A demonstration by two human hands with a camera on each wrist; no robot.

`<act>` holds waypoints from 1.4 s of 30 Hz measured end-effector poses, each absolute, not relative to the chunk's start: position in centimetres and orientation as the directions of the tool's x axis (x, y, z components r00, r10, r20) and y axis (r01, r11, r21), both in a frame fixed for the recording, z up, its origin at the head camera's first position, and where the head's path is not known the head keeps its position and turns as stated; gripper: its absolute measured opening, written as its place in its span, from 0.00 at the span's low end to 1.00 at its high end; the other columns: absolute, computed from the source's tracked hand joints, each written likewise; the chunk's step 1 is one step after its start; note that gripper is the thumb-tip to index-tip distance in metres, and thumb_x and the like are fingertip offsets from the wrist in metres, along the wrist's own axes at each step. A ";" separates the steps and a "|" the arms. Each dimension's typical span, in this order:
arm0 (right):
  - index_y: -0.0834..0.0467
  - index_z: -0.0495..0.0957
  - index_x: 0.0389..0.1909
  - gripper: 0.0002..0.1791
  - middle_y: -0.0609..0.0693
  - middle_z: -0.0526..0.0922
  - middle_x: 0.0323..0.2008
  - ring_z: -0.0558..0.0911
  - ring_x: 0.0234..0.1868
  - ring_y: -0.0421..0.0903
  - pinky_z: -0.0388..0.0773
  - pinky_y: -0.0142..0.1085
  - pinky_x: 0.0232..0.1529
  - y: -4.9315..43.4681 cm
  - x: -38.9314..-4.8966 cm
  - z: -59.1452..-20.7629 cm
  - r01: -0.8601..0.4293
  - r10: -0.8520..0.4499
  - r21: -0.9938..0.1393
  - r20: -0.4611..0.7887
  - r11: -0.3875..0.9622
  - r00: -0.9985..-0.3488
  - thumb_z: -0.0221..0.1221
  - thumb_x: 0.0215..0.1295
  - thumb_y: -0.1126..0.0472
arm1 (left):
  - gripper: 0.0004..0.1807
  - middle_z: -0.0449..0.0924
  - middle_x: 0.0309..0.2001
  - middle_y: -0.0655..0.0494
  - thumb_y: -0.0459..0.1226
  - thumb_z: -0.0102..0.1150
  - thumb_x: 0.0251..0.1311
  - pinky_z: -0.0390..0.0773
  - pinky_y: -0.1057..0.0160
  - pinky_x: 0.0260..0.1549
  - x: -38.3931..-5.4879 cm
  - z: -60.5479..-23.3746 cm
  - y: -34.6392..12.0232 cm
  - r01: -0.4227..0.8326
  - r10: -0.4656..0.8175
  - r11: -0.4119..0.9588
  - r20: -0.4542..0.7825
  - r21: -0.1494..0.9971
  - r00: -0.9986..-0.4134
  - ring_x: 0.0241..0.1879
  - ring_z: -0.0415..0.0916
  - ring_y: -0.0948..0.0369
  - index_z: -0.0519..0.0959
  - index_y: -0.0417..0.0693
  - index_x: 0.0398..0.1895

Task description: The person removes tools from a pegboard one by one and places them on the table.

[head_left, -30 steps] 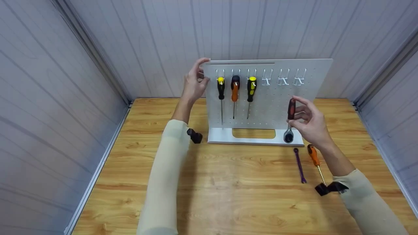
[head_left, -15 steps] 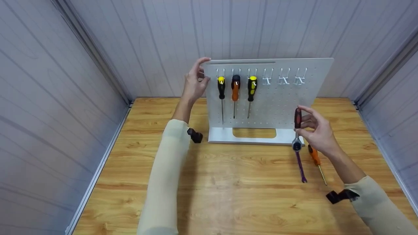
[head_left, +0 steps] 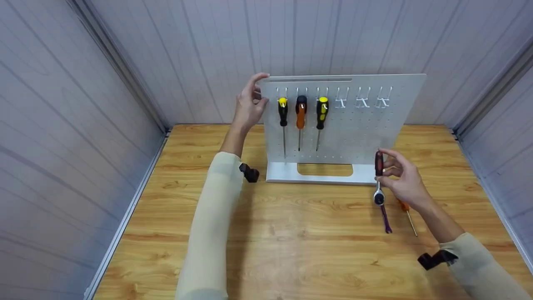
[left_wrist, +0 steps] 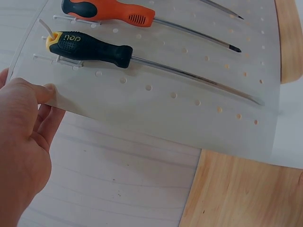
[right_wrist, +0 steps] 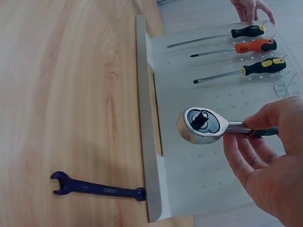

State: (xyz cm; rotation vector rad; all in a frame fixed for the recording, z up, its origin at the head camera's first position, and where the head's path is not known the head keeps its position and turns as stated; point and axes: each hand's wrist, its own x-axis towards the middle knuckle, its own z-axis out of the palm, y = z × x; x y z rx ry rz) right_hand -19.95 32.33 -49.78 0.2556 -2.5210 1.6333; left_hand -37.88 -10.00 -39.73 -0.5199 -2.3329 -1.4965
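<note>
My right hand (head_left: 404, 179) pinches a ratchet wrench (head_left: 379, 164) by its red and black handle, its round steel head (right_wrist: 201, 125) hanging down in front of the pegboard's lower right corner. At the upper left corner of the white pegboard (head_left: 354, 137), my left hand (head_left: 250, 104) grips the edge between thumb and fingers. Three screwdrivers hang on the board: a black one with a yellow top (left_wrist: 90, 48), an orange one (head_left: 300, 116) and a black and yellow one (head_left: 322, 112). To their right are three bare double hooks (head_left: 362, 102).
On the wooden table (head_left: 291, 241) lie a purple combination wrench (right_wrist: 99, 188) and an orange screwdriver (head_left: 406, 208), both partly hidden in the head view by the ratchet and right hand. Pale panel walls (head_left: 200, 50) stand behind and at both sides.
My right hand has moved down and slightly right with the ratchet wrench, away from the board's face and over the purple wrench. The left hand keeps its hold on the corner.
</note>
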 end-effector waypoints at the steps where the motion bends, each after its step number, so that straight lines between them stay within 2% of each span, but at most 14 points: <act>1: 0.66 0.68 0.82 0.44 0.44 0.86 0.44 0.88 0.39 0.33 0.88 0.27 0.40 32.3 -19.9 -50.0 -0.201 -0.069 -0.895 0.189 0.399 -0.980 0.67 0.64 0.83 | 0.32 0.86 0.53 0.43 0.23 0.60 0.77 0.89 0.52 0.56 -37.8 -39.7 -9.9 0.462 0.131 0.388 0.448 0.798 -0.884 0.49 0.88 0.52 0.73 0.54 0.79; 5: 0.68 0.68 0.81 0.44 0.45 0.85 0.43 0.88 0.38 0.33 0.88 0.27 0.39 32.4 -19.6 -50.9 -0.171 -0.057 -0.907 0.162 0.384 -0.985 0.67 0.63 0.84 | 0.32 0.86 0.53 0.44 0.23 0.60 0.78 0.89 0.52 0.57 -37.8 -39.7 -9.8 0.456 0.131 0.392 0.442 0.799 -0.888 0.49 0.88 0.53 0.73 0.56 0.79; 15: 0.71 0.67 0.81 0.45 0.52 0.86 0.43 0.88 0.36 0.34 0.86 0.26 0.40 32.5 -19.1 -53.6 -0.135 -0.076 -0.921 0.115 0.365 -0.990 0.65 0.60 0.85 | 0.32 0.85 0.50 0.45 0.23 0.60 0.78 0.88 0.56 0.53 -37.9 -39.5 -9.8 0.476 0.130 0.387 0.464 0.790 -0.876 0.47 0.86 0.55 0.74 0.54 0.79; 23: 0.71 0.66 0.81 0.44 0.55 0.87 0.43 0.85 0.34 0.34 0.85 0.28 0.37 32.6 -18.6 -55.7 -0.076 -0.103 -0.923 0.039 0.378 -0.994 0.64 0.61 0.84 | 0.31 0.86 0.51 0.43 0.23 0.60 0.78 0.88 0.56 0.53 -37.9 -39.5 -9.7 0.486 0.140 0.377 0.470 0.789 -0.872 0.47 0.88 0.53 0.73 0.53 0.79; 32: 0.72 0.61 0.82 0.45 0.52 0.83 0.41 0.86 0.31 0.35 0.84 0.31 0.33 33.0 -19.1 -56.2 0.000 -0.150 -0.950 -0.050 0.313 -0.987 0.61 0.63 0.83 | 0.32 0.83 0.53 0.45 0.23 0.60 0.78 0.86 0.58 0.53 -37.8 -39.5 -9.9 0.457 0.128 0.386 0.444 0.801 -0.887 0.47 0.84 0.56 0.73 0.55 0.80; 42: 0.72 0.59 0.84 0.47 0.52 0.82 0.39 0.87 0.33 0.36 0.87 0.32 0.34 33.4 -19.7 -56.7 0.063 -0.186 -0.953 -0.122 0.296 -0.975 0.63 0.63 0.82 | 0.31 0.83 0.51 0.45 0.24 0.60 0.78 0.86 0.59 0.51 -37.9 -39.8 -10.0 0.464 0.126 0.389 0.453 0.796 -0.882 0.45 0.84 0.57 0.73 0.54 0.80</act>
